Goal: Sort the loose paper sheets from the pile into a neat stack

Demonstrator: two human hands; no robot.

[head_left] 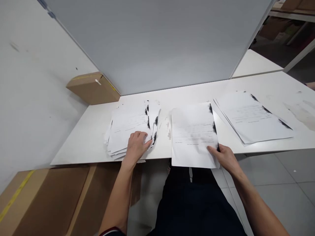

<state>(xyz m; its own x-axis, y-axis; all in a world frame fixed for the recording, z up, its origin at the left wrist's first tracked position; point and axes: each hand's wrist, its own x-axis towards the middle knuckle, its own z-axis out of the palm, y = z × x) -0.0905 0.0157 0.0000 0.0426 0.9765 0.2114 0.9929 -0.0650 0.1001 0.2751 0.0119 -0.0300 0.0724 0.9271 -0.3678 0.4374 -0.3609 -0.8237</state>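
My right hand (225,158) grips a printed sheet of paper (192,132) at its lower right edge, thumb on top and fingers beneath. This sheet has black smudges down its right side, and its lower edge hangs past the table's front edge. My left hand (137,146) rests on the lower right of an uneven paper stack (126,126), fingers curved and thumb apart. Sheets there have black marks along the right side too, and a few are fanned out. To the right lies another paper stack (256,119) with similar black marks, untouched by either hand.
The papers lie on a white table (81,137) against a grey panel (159,42). A cardboard box (94,90) leans at the back left. Large cartons (54,200) stand below the table at left. Part of another person's arm (310,85) shows at far right.
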